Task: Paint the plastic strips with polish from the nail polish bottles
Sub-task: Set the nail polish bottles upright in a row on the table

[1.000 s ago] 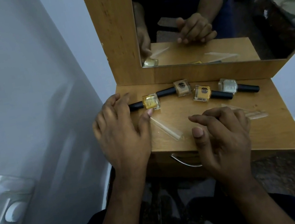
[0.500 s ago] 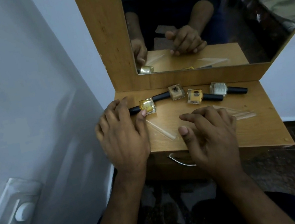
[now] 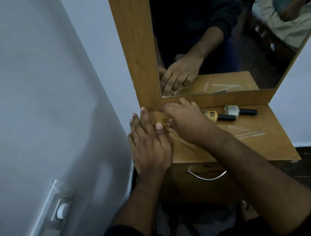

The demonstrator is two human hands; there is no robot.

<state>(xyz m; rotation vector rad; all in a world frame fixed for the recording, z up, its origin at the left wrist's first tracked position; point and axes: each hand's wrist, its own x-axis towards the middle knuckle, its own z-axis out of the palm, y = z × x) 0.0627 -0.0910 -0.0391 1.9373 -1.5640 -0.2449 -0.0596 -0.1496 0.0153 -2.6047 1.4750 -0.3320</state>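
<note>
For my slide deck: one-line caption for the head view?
Both hands meet over a yellow polish bottle on the wooden dresser.

The dressing table [image 3: 267, 146] at the centre right is matt orange-brown wood. Its drawer handle [image 3: 207, 176] is shiny metal. The nail polish bottles [image 3: 231, 111] are glossy glass with matt black caps. The plastic strips [image 3: 251, 134] are clear and smooth.

A small wooden dresser top [image 3: 259, 147] carries everything. Along its back edge, below the mirror, lie nail polish bottles on their sides: a yellow bottle [image 3: 211, 116] and a clear bottle [image 3: 231, 110], both with black caps pointing right, and another yellowish bottle [image 3: 167, 126] mostly hidden under hands. Clear plastic strips [image 3: 246, 133] lie flat toward the right, and more [image 3: 182, 144] sit near the left front.
</note>
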